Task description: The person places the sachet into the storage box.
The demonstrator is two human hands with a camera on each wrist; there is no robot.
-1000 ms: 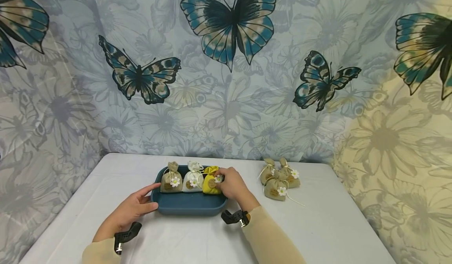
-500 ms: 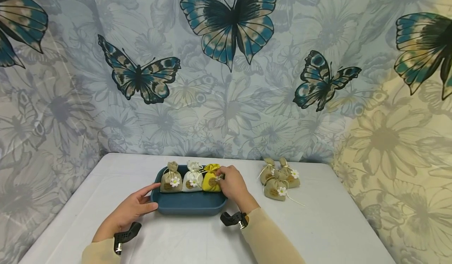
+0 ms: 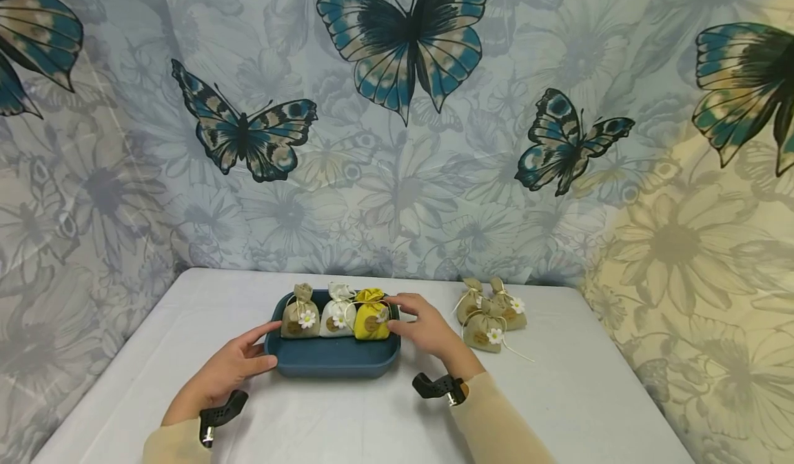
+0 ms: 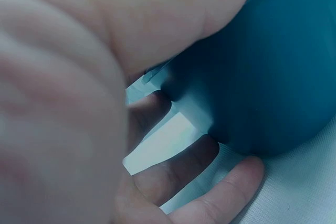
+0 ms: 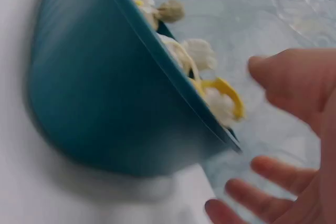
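Observation:
A dark blue tray (image 3: 335,369) holds three small drawstring pouches side by side along its far side: beige (image 3: 296,329), white (image 3: 333,329) and yellow (image 3: 367,331). Each bears a white daisy and a round brown tag. My left hand (image 3: 228,371) rests against the tray's left end, its thumb near the front corner; the left wrist view shows fairly straight fingertips at the blue wall (image 4: 273,72). At the right end, my right hand (image 3: 431,327) is beside the yellow pouch with thumb and fingers spread. In the right wrist view nothing lies between those fingers (image 5: 278,174).
Three more beige pouches (image 3: 482,333) stand clustered on the white table (image 3: 558,395), right of the tray, one with a loose cord trailing. Behind the table hangs a butterfly-print cloth (image 3: 397,195). A black strap device (image 3: 439,387) sits on each wrist.
My right hand held the yellow pouch, shifting it slightly, then let go and drew back to the right with fingers spreading. My left hand and the tray have stayed in place.

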